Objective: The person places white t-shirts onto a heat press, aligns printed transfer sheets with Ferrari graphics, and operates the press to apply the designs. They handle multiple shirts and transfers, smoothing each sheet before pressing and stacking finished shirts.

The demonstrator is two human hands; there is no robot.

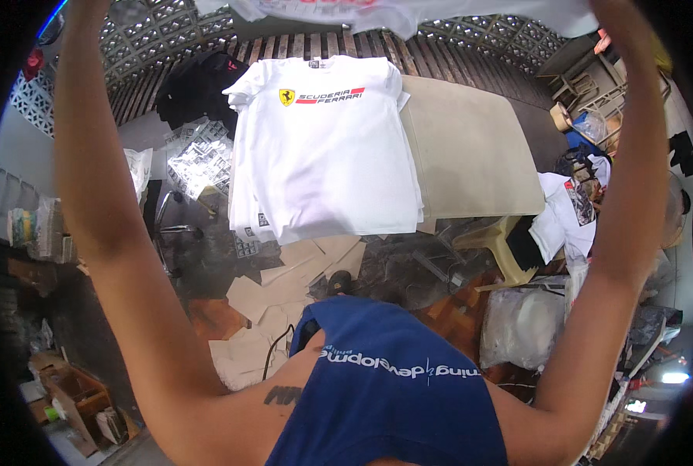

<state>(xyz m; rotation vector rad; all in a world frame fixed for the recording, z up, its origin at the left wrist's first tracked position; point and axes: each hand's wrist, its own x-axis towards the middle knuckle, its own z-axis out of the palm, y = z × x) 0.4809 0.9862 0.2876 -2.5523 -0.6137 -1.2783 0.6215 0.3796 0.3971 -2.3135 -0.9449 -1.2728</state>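
Both my forearms are raised to the top edge. My left hand is cut off above the frame; my right hand [606,12] shows barely at the edge, its fingers hidden, beside a raised white cloth [393,14] with red print. Below the cloth, a stack of white T-shirts [323,171] lies flat on a padded beige table [470,147]. The top shirt has a yellow badge, dark lettering and red stripes on its chest.
Dark clothing [195,89] and silvery printed sheets [199,163] lie left of the stack. A plastic stool [494,252] with garments and a plastic-wrapped bundle [521,334] stand right. Loose cardboard [245,295] covers floor near my foot. Shelving [82,400] is lower left.
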